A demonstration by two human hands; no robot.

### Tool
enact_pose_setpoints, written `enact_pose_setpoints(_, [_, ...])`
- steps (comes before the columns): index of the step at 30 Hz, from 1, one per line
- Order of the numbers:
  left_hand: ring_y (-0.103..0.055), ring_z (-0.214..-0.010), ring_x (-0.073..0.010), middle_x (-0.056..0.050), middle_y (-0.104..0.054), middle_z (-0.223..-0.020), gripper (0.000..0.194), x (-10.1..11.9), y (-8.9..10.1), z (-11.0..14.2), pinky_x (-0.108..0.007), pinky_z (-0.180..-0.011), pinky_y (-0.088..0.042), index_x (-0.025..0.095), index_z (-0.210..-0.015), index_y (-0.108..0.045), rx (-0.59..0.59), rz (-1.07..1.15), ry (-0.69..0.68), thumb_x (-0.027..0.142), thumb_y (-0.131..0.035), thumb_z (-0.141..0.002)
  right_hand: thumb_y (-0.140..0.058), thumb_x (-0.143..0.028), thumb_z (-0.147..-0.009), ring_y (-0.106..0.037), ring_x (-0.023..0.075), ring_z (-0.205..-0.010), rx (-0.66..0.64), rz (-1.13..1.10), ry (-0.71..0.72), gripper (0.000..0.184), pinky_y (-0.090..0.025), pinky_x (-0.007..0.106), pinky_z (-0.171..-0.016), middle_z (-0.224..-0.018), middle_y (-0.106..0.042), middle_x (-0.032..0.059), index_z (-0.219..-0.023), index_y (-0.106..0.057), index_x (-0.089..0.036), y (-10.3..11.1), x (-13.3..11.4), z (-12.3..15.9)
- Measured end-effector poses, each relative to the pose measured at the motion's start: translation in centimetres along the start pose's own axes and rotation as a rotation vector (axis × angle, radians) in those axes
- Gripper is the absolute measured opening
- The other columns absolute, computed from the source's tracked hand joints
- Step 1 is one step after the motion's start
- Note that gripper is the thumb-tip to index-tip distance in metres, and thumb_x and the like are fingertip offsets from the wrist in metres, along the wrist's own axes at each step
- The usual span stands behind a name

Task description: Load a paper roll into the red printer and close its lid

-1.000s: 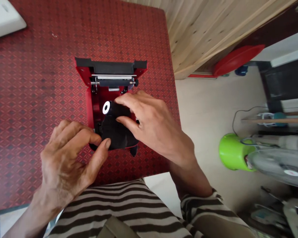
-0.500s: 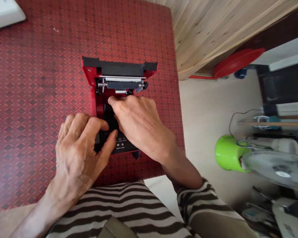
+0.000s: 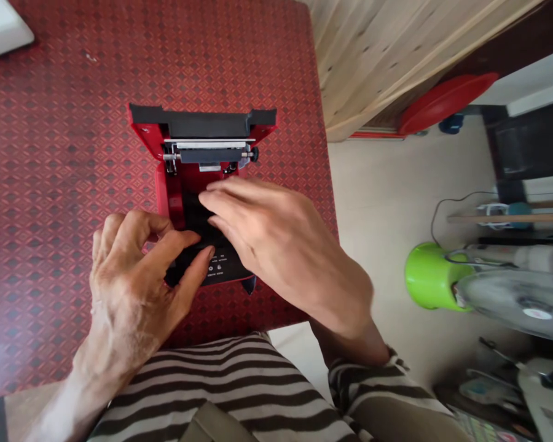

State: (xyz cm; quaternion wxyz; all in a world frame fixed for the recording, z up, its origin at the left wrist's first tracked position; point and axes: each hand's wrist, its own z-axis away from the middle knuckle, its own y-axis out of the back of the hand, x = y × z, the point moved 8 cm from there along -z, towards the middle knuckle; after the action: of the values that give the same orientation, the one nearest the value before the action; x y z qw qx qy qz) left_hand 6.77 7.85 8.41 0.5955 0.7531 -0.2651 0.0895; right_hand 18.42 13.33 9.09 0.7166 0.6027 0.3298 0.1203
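Note:
A small red-and-black device, apparently a printer (image 3: 162,190), stands on the table with its lid raised. A dark roller (image 3: 212,155) on a metal shaft crosses the underside of the lid. White icons mark the black front panel (image 3: 221,267). My left hand (image 3: 133,264) lies over the front left corner, thumb and index finger bent toward each other at the black part inside. My right hand (image 3: 276,233) reaches in from the right with its fingers together over the black interior. Whatever the fingertips of either hand pinch is dark and hard to make out.
A red patterned cloth covers the table (image 3: 74,135). A white object (image 3: 2,27) sits at the far left corner. Wooden boards (image 3: 373,55) rise beyond the right edge. On the floor are a green bucket (image 3: 426,276) and a fan (image 3: 525,304).
The printer appears slightly further left in view. My right hand has turned, its wrist lower, with more fingers showing side by side. My left hand keeps nearly the same pose.

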Motion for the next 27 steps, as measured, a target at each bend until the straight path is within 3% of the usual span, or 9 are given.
enact_pose_setpoints(4, [-0.059,-0.088,-0.0276,-0.007,-0.065,-0.097,0.018,0.1,0.2,0.1,-0.05,-0.077,-0.048,0.033,-0.108,-0.072,-0.011,0.039,-0.017,0.032,-0.071,-0.09,-0.057,-0.021,-0.103,-0.067,0.0246,-0.106,0.022,-0.13,0.154,0.016,-0.052,0.04,-0.09,-0.114,-0.076,0.0103,-0.104,-0.072,-0.016,0.7,-0.7,2.7])
enact_pose_setpoints(8, [-0.059,-0.087,-0.0276,-0.007,-0.065,-0.096,0.022,0.3,0.3,0.2,-0.049,-0.076,-0.049,0.032,-0.11,-0.073,-0.025,0.06,-0.051,0.027,-0.07,-0.09,-0.057,-0.022,-0.103,-0.065,0.0221,-0.099,0.08,-0.218,0.156,0.018,-0.053,0.04,-0.088,-0.106,-0.078,0.0092,-0.101,-0.073,-0.016,0.1,-0.3,4.1])
enact_pose_setpoints(13, [-0.062,-0.088,-0.0265,-0.007,-0.065,-0.096,0.017,0.5,0.5,0.2,-0.048,-0.076,-0.051,0.032,-0.105,-0.072,-0.012,0.062,-0.076,0.022,-0.068,-0.092,-0.05,-0.011,-0.103,-0.064,0.0191,-0.102,0.194,-0.306,0.153,0.023,-0.054,0.037,-0.091,-0.11,-0.077,0.0066,-0.11,-0.071,-0.017,-0.2,0.3,4.9])
enact_pose_setpoints(27, [-0.064,-0.085,-0.0231,-0.005,-0.067,-0.095,0.017,1.3,0.5,-0.3,-0.044,-0.077,-0.053,0.034,-0.106,-0.071,-0.019,0.102,-0.105,0.023,-0.068,-0.092,-0.06,-0.012,-0.099,-0.064,0.0205,-0.101,0.499,-0.06,0.089,0.017,-0.053,0.038,-0.088,-0.105,-0.078,0.0047,-0.108,-0.073,-0.019,-0.5,-1.2,7.2])
